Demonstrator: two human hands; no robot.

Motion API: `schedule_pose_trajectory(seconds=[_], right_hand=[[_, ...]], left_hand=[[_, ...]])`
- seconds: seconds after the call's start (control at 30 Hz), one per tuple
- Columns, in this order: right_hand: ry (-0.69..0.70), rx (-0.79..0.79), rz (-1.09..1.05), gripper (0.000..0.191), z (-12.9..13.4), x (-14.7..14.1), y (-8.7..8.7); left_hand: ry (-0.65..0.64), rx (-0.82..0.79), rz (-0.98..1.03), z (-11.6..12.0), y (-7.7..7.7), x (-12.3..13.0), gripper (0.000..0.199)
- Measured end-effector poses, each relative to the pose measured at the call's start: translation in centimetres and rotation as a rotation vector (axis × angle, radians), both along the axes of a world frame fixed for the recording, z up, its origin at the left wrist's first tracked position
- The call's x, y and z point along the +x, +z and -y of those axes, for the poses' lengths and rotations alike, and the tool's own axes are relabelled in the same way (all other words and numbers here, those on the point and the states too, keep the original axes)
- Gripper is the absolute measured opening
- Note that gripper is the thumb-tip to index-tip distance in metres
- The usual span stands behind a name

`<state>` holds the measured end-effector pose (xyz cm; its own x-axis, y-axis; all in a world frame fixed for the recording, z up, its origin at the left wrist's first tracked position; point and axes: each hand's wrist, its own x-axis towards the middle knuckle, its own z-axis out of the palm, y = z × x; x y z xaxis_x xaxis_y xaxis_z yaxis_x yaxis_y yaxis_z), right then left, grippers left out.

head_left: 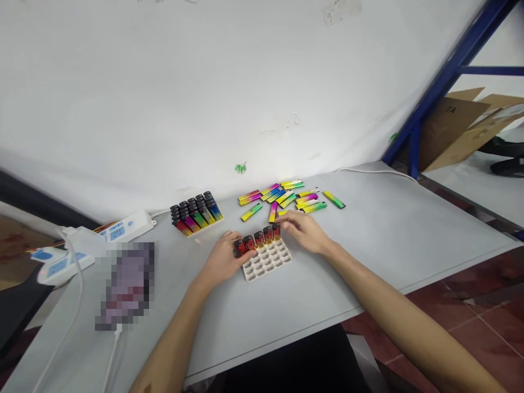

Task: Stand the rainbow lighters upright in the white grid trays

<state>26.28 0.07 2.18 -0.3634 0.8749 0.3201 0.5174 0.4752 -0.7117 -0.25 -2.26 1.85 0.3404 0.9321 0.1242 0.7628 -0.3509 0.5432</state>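
A white tray (268, 261) with rows of slots lies in front of me on the table. Several red lighters (258, 238) with black tops stand upright along its far row. My left hand (224, 256) is closed around the tray's left end, its thumb across the front of the leftmost lighters. At the right end of that row, my right hand (305, 230) has its bent fingers together at the top of the last red lighter (277, 231). Behind the hands lies a loose spread of shiny multicoloured lighters (286, 197), one of them magenta and yellow (273, 212) close to my right fingertips.
A second tray (204, 227) full of upright lighters stands at the back left. White power strips (123, 229) with cables and a pixelated object (126, 286) lie further left. A wall (262, 98) bounds the table behind; a blue metal frame (434, 82) and cardboard boxes (454, 125) stand right.
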Motion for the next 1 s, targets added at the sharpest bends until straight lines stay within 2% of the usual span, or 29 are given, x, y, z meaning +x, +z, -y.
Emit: schedule_pose_trajectory(seconds=[0.1, 0.2, 0.3, 0.4, 0.53, 0.7, 0.83, 0.9, 1.0], right_hand=[[-0.206, 0.037, 0.075, 0.033, -0.5, 1.6, 0.4], [-0.345, 0.027, 0.233, 0.019, -1.1, 3.1, 0.3], [-0.301, -0.029, 0.360, 0.012, -1.3, 3.9, 0.1], [-0.257, -0.089, 0.443, 0.019, -1.2, 4.2, 0.1], [-0.275, -0.143, 0.475, 0.030, -1.2, 4.1, 0.0], [-0.295, -0.132, 0.462, 0.018, -1.3, 4.1, -0.3], [-0.254, -0.107, 0.352, 0.016, -1.3, 4.3, -0.2], [-0.245, -0.125, 0.185, 0.020, -1.2, 4.2, 0.0], [-0.193, -0.273, -0.180, 0.024, -0.8, 3.5, 0.2]], left_hand=[[-0.022, 0.001, -0.039, 0.4, 0.0, -0.2, 0.035], [-0.062, 0.021, -0.072, 0.8, 0.0, -0.7, 0.035], [-0.046, 0.052, -0.084, 1.7, -0.2, -1.4, 0.031], [0.015, 0.074, -0.119, 3.1, -0.5, -2.0, 0.035], [0.059, 0.109, -0.140, 5.2, -1.3, -2.5, 0.054], [0.079, 0.122, -0.216, 6.2, -1.9, -2.3, 0.074], [0.092, 0.103, -0.255, 6.1, -1.8, -2.1, 0.076], [0.096, 0.102, -0.257, 6.1, -1.8, -2.0, 0.075], [0.094, 0.096, -0.248, 6.1, -1.8, -2.0, 0.071]])
